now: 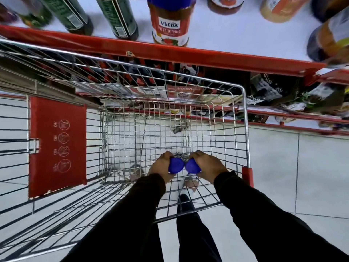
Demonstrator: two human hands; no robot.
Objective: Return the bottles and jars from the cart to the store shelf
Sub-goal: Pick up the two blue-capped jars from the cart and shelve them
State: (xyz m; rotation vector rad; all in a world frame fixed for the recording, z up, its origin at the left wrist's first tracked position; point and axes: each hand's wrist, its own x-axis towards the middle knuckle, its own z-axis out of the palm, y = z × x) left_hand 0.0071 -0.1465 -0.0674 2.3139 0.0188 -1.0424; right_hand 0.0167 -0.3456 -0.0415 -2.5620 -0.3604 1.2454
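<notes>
Hands both low inside the silver wire shopping cart point(245, 129), near its bottom grid at the end closest to the person. Left hand point(160, 167) closed around the blue-capped jar on the left point(176, 165), fingers wrapped below the cap; right hand point(205, 165) closed likewise around the blue-capped jar on the right point(192, 166). Caps sit just beside each other, nearly touching; jar bodies mostly hidden by the hands. Black sleeves point(255, 205) cover both arms to the wrist. Red plastic child-seat flap point(56, 144) hangs at the cart's left end. Beyond the cart's far side, the red-edged white store shelf point(170, 52) carries an upright blue-lidded Veeba pizza topping jar point(170, 25), with dark green glass bottles point(117, 17) left of it and blurred jars to the right. White tiled floor point(302, 176) shows below.
</notes>
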